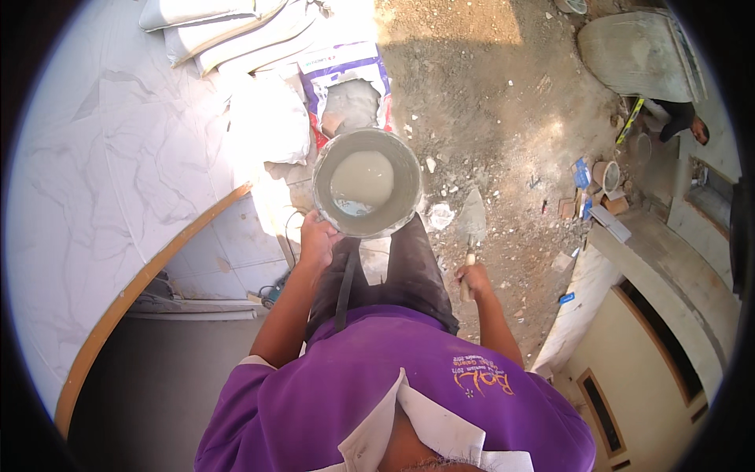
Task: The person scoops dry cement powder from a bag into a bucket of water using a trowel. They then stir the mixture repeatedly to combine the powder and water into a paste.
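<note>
My left hand (318,241) grips the near left rim of a grey bucket (410,177), fingers closed on its edge. Pale, milky liquid (362,179) lies in the bottom of the bucket, which is held in front of my legs. In my right hand (472,281) is the wooden handle of a pointed trowel (472,220); its blade points away from me, over the dirt, and looks coated with grey. Just beyond the bucket stands a torn-open bag (351,98) with grey powder showing inside.
White sacks (236,35) are stacked at the far left, beside white tiling (118,157). Rubble-strewn dirt (472,102) stretches ahead and right. At the far right are a large grey tub (633,55), a yellow level (630,120), a small bucket (606,175) and another person (684,122).
</note>
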`<state>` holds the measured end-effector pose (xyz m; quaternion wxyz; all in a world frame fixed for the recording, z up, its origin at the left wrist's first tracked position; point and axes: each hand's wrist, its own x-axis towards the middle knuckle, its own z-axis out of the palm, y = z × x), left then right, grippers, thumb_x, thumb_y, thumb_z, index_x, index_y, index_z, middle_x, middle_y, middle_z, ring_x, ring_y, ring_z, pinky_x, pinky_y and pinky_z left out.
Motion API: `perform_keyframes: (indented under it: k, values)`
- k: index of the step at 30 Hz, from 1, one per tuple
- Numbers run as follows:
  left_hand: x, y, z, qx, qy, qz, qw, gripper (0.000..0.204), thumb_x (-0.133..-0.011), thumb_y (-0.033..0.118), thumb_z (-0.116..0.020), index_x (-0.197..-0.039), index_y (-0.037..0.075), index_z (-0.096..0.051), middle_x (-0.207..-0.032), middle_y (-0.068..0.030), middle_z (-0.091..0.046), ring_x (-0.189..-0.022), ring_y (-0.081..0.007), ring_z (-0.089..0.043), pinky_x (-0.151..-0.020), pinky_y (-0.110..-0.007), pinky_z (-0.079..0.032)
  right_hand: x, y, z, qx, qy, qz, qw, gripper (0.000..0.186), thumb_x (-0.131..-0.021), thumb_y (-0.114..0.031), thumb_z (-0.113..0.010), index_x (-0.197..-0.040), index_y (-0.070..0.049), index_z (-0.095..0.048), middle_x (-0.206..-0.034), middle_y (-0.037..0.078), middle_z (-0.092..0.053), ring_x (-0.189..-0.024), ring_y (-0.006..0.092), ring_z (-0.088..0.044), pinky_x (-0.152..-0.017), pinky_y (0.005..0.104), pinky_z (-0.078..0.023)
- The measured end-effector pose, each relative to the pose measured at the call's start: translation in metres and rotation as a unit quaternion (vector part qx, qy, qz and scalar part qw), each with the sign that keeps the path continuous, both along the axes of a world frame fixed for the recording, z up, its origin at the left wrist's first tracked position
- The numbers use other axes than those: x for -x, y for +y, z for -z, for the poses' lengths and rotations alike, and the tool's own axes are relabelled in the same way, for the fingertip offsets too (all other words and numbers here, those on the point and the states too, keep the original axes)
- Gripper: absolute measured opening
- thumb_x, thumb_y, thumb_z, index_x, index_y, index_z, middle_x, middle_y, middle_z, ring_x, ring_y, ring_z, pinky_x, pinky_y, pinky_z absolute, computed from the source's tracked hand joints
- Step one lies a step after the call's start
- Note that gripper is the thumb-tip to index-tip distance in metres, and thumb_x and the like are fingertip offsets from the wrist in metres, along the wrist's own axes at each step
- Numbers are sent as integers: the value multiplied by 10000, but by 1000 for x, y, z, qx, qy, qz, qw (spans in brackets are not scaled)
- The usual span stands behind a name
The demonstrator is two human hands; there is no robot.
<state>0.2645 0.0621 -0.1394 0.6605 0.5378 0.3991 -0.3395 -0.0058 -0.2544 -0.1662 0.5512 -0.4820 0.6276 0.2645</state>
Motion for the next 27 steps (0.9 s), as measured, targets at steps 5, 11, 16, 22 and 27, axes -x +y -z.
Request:
perform_keyframes:
  k: [5, 11, 16, 22, 27]
  values:
    - [-34, -53, 105, -7, 39, 73, 997, 761, -735, -73, -453, -1469, -43, -255, -1112, -161, -613, -949, -278, -640, -892, -488, -520, -14, 4, 49, 91, -64, 150, 982, 24, -680, 25, -609, -686, 41, -593, -653, 130, -601, -559, 229, -586, -511, 360, -481]
    - [-65, -132, 232, 3, 27, 132, 991, 705, -781, -39, -481, -1463, -32, -301, -1114, -152, -624, -929, -251, -643, -849, -447, -541, -58, -1, 138, 149, -127, 270, 943, 234, -729, 20, -646, -922, -14, -519, -732, 101, -611, -578, 200, -593, -542, 324, -480]
    - [-83, -195, 330, 7, 19, 163, 986, 582, -806, -3, -503, -1386, -4, -451, -1087, -134, -643, -922, -238, -643, -816, -418, -551, -118, -9, 186, 117, -203, 331, 914, 229, -741, 42, -622, -911, -42, -493, -791, 100, -577, -618, 210, -581, -593, 324, -483]
    - [-105, -252, 423, 36, 0, 237, 971, 474, -801, -17, -540, -1274, 7, -554, -1036, -105, -648, -905, -224, -654, -766, -398, -552, -141, -17, 232, 109, -242, 353, 897, 216, -741, 66, -610, -894, -39, -499, -751, 99, -572, -626, 208, -572, -624, 332, -479]
    - [-107, -265, 520, 42, -176, 389, 903, 387, -744, -70, -645, -1125, -14, -606, -996, -96, -630, -870, -220, -650, -762, -378, -552, -152, -32, 253, 140, -254, 339, 895, 228, -713, 86, -601, -889, -36, -521, -758, 92, -586, -637, 190, -581, -637, 326, -483]
